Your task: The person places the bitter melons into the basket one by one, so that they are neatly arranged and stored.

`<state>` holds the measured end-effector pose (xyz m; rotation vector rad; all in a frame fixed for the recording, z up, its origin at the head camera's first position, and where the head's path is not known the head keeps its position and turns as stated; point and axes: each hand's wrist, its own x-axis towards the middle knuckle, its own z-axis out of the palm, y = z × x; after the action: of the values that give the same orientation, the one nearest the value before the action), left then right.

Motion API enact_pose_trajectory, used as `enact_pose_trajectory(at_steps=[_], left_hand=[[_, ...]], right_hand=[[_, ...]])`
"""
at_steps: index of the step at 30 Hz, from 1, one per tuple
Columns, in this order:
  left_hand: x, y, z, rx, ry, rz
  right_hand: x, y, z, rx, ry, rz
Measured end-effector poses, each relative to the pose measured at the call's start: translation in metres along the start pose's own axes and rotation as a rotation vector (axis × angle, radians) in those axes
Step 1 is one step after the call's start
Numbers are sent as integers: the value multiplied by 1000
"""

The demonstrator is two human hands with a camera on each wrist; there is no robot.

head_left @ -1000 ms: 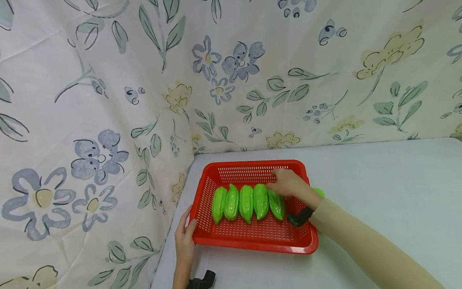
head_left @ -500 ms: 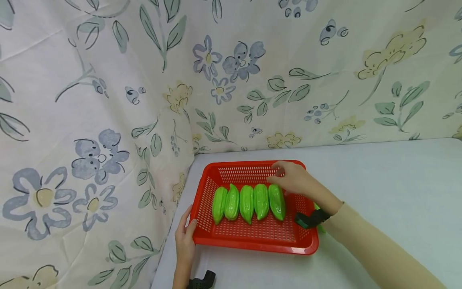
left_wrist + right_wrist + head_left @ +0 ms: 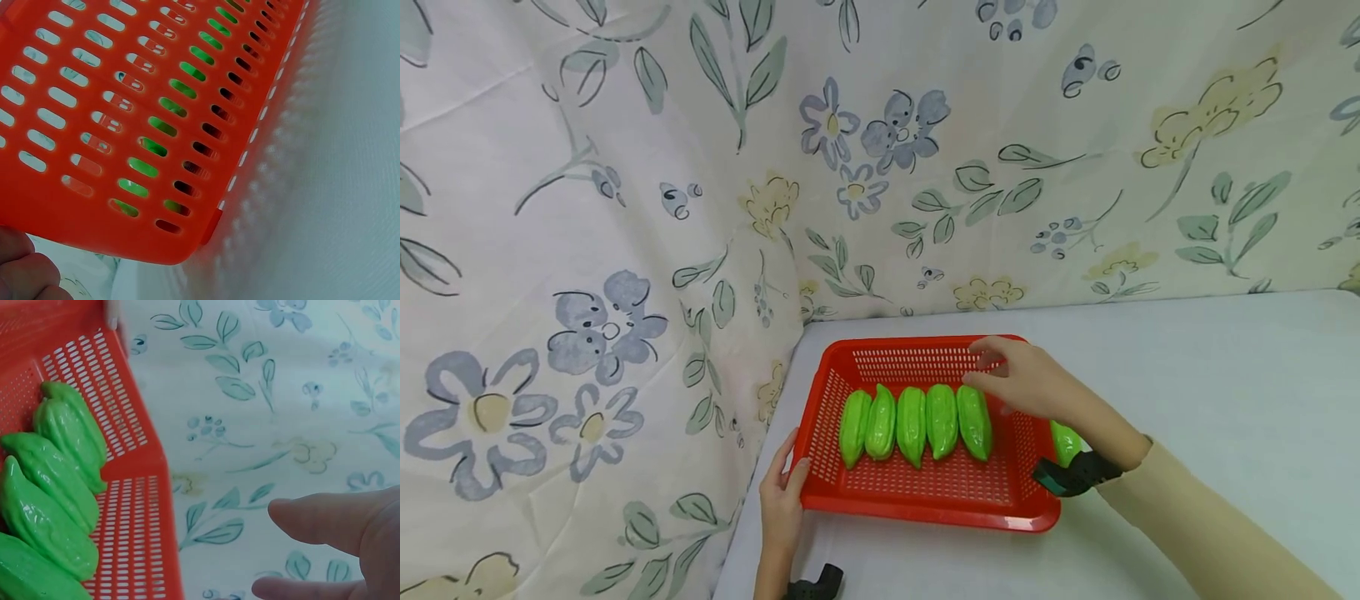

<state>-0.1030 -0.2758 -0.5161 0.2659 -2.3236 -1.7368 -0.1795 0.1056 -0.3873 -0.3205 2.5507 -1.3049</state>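
Several glossy green ridged vegetables (image 3: 912, 427), which look like bitter melons, lie side by side in a red perforated plastic basket (image 3: 925, 517). At the basket's left rim my left hand (image 3: 782, 500) grips the edge, thumb on top; its curled fingers (image 3: 28, 272) show beside the red wall in the left wrist view. My right hand (image 3: 1030, 379) hovers over the right end of the basket, thumb and fingers apart, holding nothing. The rightmost bitter melon (image 3: 974, 423) lies just below its fingertips. Another bitter melon (image 3: 1066, 442) is outside the basket, partly covered by the right wrist.
The basket stands on a white-covered table (image 3: 1225, 400). A floral cloth (image 3: 1037, 233) hangs along the back, and more of it (image 3: 610, 400) hangs close on the left. Dark camera mounts (image 3: 1078, 473) are strapped to both wrists.
My right hand has let go of the rightmost bitter melon and drawn back to the right, uncovering that melon's upper end. The left hand and the basket have stayed in place.
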Motion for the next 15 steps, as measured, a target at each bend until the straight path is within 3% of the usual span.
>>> enact_pose_trajectory(at_steps=[15], left_hand=[[0,-1,4,-70,15,3]], right_hand=[[-8,-1,-9,41,8,-27]])
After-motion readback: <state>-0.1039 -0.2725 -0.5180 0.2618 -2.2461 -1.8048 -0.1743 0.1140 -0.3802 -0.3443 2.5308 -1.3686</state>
